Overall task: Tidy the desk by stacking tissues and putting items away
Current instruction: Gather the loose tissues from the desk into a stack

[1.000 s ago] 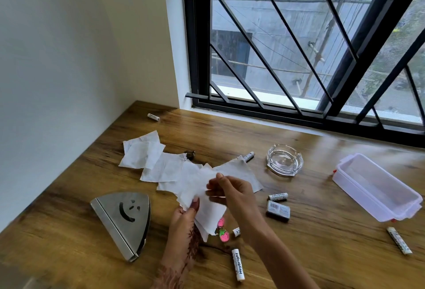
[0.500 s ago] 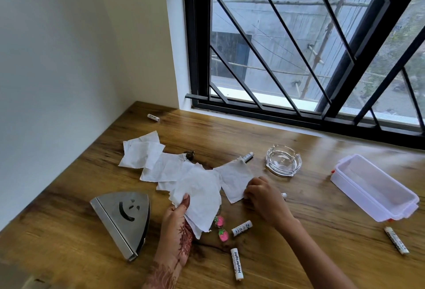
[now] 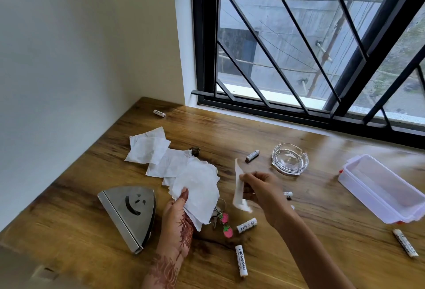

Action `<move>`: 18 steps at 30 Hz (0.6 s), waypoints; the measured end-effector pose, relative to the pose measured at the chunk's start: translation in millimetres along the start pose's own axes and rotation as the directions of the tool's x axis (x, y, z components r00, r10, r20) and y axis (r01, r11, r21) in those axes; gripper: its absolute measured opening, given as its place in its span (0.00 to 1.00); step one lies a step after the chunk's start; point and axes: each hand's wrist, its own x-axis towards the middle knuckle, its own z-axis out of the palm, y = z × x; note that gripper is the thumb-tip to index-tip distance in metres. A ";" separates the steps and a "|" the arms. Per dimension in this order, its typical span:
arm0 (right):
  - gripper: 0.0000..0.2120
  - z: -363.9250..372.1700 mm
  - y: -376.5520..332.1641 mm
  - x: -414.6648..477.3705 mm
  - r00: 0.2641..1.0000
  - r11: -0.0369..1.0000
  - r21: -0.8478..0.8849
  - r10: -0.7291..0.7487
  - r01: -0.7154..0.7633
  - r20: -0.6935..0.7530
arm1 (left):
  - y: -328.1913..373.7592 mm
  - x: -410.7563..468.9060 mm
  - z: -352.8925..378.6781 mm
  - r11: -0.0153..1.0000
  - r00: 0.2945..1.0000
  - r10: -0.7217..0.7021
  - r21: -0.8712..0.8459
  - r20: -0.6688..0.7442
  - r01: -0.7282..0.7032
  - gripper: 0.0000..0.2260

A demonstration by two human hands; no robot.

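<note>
A: Hands?
B: Left hand [image 3: 178, 214] pinching tissue stack [image 3: 197, 187]; right hand [image 3: 259, 188] pinching single tissue [image 3: 239, 185], lifted.
A: Surroundings?
B: Keychain [image 3: 224, 222] just beside stack; batteries [image 3: 247, 225], ashtray [image 3: 289, 158], container [image 3: 379, 188], napkin holder [image 3: 130, 214] on desk [image 3: 299, 242].

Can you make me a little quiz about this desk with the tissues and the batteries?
1. True or false: the plastic box holds batteries.
2. What does the right hand pinch? A) one tissue B) a key C) the glass ashtray
3. Fill in: the left hand holds a ___ of tissues.

Key: 1 false, the box looks empty. 2 A, lifted off the desk. 3 stack.
</note>
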 end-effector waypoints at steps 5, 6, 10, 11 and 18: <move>0.05 29.1 -11.2 -15.5 0.986 0.988 0.136 0.054 -0.076 0.157 | -1.9 1.6 4.3 0.997 0.999 -0.044 0.056 -0.016 0.045 0.13; 0.05 34.6 -11.1 -15.7 0.982 0.983 0.160 0.059 -0.088 0.177 | -2.8 0.7 4.8 0.998 0.999 -0.048 0.053 0.019 0.047 0.16; 0.05 51.5 -10.8 -15.4 0.978 0.964 0.247 0.053 -0.103 0.200 | -0.8 -6.4 10.6 0.998 0.980 -0.069 0.027 0.188 0.065 0.26; 0.06 54.5 -10.9 -15.4 0.977 0.952 0.284 0.055 -0.113 0.204 | -0.9 -6.2 11.8 0.998 0.981 -0.056 0.043 0.184 0.049 0.26; 0.12 66.6 -6.1 -14.1 0.948 0.940 0.289 0.087 -0.180 0.305 | 1.2 -2.8 -2.4 0.998 0.998 0.011 0.062 0.066 -0.015 0.11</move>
